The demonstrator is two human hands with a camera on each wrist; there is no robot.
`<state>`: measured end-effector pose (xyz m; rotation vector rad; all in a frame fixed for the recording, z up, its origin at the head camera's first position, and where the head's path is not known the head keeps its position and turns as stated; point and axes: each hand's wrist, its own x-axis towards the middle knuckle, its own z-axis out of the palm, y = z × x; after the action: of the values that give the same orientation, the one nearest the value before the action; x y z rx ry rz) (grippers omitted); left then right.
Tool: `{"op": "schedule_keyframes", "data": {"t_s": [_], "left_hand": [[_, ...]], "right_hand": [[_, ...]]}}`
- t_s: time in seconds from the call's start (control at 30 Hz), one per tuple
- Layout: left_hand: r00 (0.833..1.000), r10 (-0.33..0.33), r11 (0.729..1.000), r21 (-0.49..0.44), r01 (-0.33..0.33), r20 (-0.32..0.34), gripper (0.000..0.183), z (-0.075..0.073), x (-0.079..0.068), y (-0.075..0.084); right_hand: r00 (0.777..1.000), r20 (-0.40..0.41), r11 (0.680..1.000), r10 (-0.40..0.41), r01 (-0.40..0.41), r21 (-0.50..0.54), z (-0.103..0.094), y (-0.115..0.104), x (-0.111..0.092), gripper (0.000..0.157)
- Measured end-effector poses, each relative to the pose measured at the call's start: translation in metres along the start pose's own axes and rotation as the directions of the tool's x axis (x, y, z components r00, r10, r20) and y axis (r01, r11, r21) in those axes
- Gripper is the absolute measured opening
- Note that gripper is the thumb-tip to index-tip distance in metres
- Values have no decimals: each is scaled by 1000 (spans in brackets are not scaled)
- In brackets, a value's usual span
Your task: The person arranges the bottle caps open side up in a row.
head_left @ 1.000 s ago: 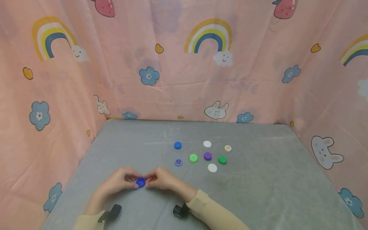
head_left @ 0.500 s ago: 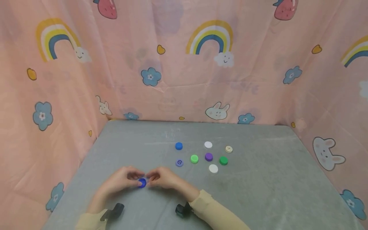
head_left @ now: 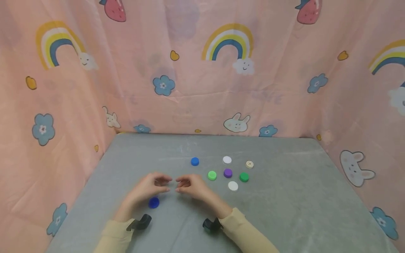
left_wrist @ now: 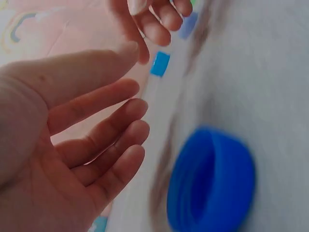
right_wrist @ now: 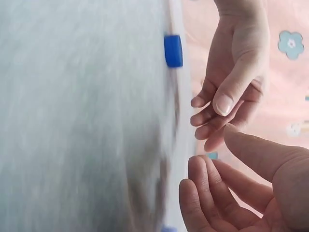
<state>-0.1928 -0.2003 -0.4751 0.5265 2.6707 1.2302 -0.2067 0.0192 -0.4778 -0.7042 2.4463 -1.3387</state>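
Note:
My left hand (head_left: 148, 186) hovers over the grey table with fingers loosely bent and nothing between them. Facing it across a small gap is my right hand (head_left: 197, 188), likewise holding nothing. A dark blue bottle cap (head_left: 154, 202) lies on the table just below the left hand in the head view. In the left wrist view that blue cap (left_wrist: 236, 179) appears large, its hollow ribbed inside partly visible. A lavender cap (left_wrist: 189, 25) shows near the right fingers in the left wrist view; the right hand hides it in the head view.
Beyond the hands lie several caps: a blue cap (head_left: 194, 161), a light green cap (head_left: 212, 175), a purple cap (head_left: 227, 173), a green cap (head_left: 244, 177), a white cap (head_left: 233, 186), another white cap (head_left: 227, 160) and a cream patterned cap (head_left: 249, 164). A pink printed curtain (head_left: 190, 105) surrounds the table (head_left: 284, 211).
The dark blue cap has been let go onto the table. Both hands have moved away from it, up and to the right in the head view, covering the lavender cap.

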Motion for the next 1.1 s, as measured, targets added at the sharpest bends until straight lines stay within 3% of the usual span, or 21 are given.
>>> {"op": "schedule_keyframes", "data": {"t_s": [0.27, 0.57, 0.83, 1.1], "left_hand": [[998, 61, 997, -41, -60, 15, 31, 16, 25, 18], [998, 59, 998, -31, -60, -23, 26, 31, 45, 29], [998, 43, 997, -62, -45, -41, 23, 46, 59, 32], [999, 23, 999, -36, -24, -29, 21, 56, 66, 34]], "right_hand": [[997, -79, 1000, 14, -15, -13, -20, 8, -8, 34], [982, -189, 999, 22, -31, -43, -34, 20, -16, 33], [975, -217, 992, 56, -78, -98, -41, 25, -22, 31], [971, -237, 989, 36, -69, -132, -41, 31, -25, 30]]}}
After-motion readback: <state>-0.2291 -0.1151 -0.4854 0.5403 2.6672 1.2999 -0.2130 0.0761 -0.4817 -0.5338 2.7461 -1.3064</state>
